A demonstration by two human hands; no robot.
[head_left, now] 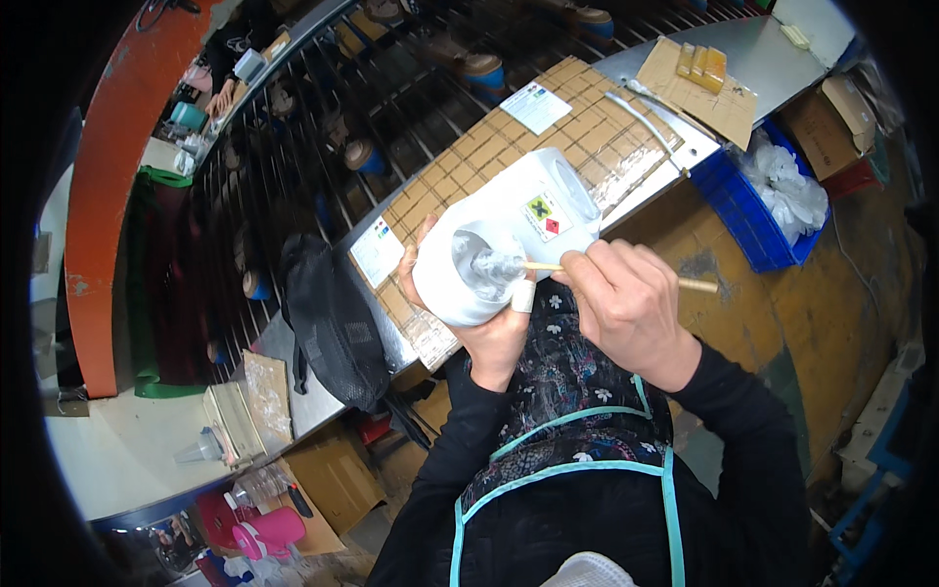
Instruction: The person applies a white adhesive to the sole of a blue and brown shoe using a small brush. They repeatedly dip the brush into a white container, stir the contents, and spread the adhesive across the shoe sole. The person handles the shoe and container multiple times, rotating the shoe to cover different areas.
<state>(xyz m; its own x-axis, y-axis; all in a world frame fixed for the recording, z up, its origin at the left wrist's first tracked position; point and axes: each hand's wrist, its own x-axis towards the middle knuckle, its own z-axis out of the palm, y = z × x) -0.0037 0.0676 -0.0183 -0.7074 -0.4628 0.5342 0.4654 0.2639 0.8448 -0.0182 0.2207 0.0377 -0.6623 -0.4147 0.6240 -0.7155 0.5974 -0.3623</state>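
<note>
A white plastic jug [533,191] is tilted in front of me, its wide round mouth turned toward me and a hazard label on its side. My left hand [494,342] is closed around the mouth end, a pale wrap on one finger; part of that hand is hidden behind the jug. My right hand [626,298] grips a thin wooden stick [540,265], whose rear end sticks out past the hand. The stick's other end reaches into the mouth, against a whitish-grey mass [497,268]. Whether that mass is bristles or paste, I cannot tell.
Beneath the jug lies a tape-wrapped cardboard sheet [445,181] on the metal bench. A rack of dark rods [323,127] carries blue-and-brown pieces beyond it. A black backpack [333,323] stands at left; a blue crate [748,210] with clear plastic bags is at right.
</note>
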